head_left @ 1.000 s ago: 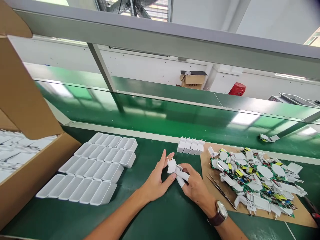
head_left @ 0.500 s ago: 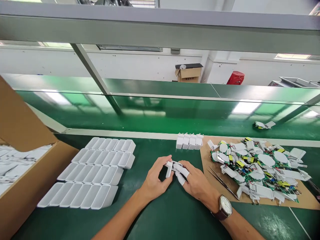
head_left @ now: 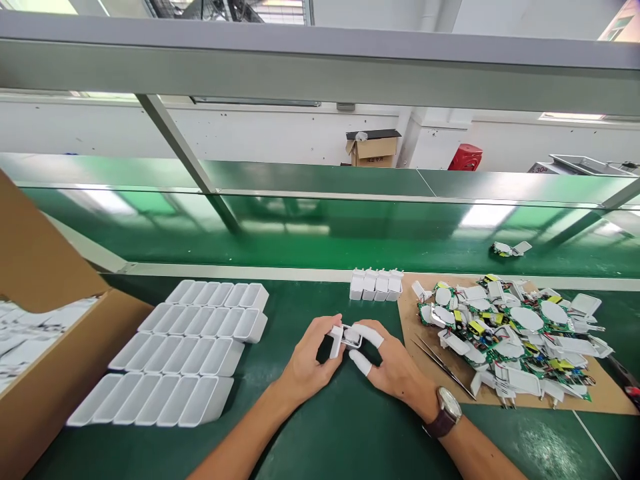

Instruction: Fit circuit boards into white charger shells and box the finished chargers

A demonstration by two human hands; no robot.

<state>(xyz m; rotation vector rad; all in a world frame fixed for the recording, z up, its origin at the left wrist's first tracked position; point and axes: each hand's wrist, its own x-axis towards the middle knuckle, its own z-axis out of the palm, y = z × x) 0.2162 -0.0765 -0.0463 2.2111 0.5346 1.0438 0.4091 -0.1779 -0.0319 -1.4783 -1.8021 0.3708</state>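
Just above the middle of the bench front, my left hand (head_left: 311,357) pinches a small white plastic adapter part (head_left: 345,337) between thumb and fingers. My right hand (head_left: 393,360), with white covers on its thumb and forefinger, closes on the other end of that part. Its inner details are too small to make out. Behind the hands stands a small row of white plug adapters (head_left: 376,285). Rows of open white plastic cases (head_left: 170,357) lie left of my left hand. A pair of tweezers (head_left: 444,367) rests right of my right hand.
Green circuit boards with white plastic parts (head_left: 520,333) are heaped on a brown cardboard sheet (head_left: 413,327) at right. An open cardboard box (head_left: 75,373) stands at left. One more board (head_left: 510,249) lies on the raised green ledge (head_left: 300,247) behind. A metal beam (head_left: 320,67) crosses overhead.
The white part has turned slightly between my hands, and my right fingertips have shifted on it, spreading wider. The camera view has moved a little.
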